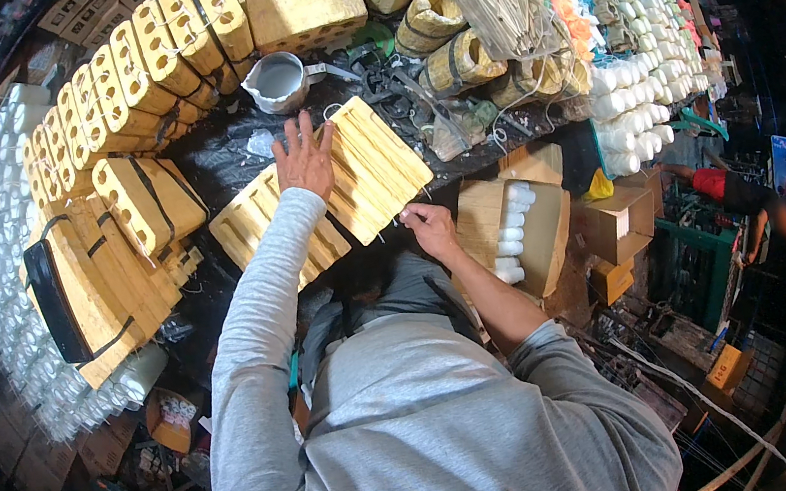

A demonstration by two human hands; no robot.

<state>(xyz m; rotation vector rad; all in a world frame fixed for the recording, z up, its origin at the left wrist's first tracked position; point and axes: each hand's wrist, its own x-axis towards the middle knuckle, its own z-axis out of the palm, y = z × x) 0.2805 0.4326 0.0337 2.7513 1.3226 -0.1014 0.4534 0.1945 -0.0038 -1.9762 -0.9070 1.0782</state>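
Two yellow slabs with parallel grooves lie side by side on the black-covered bench in front of me: the left grooved slab (244, 210) and the right grooved slab (383, 167). My left hand (306, 163) rests flat with fingers spread, over the upper left part of the right slab. My right hand (433, 230) is at that slab's near right edge, its thumb and forefinger pinched together. A small pale tip shows at these fingers, too small to name. Beyond my left hand stands a metal pouring pot (280, 83) with grey inside and a handle.
Yellow blocks with holes (132, 71) stand in a curved row at left, behind a strapped yellow block (149, 203). Strapped yellow cylinders (454, 64) and a clear tub of sticks (506, 12) fill the back right. White cylinders (633, 105) are stacked right. Another person (754, 198) is far right.
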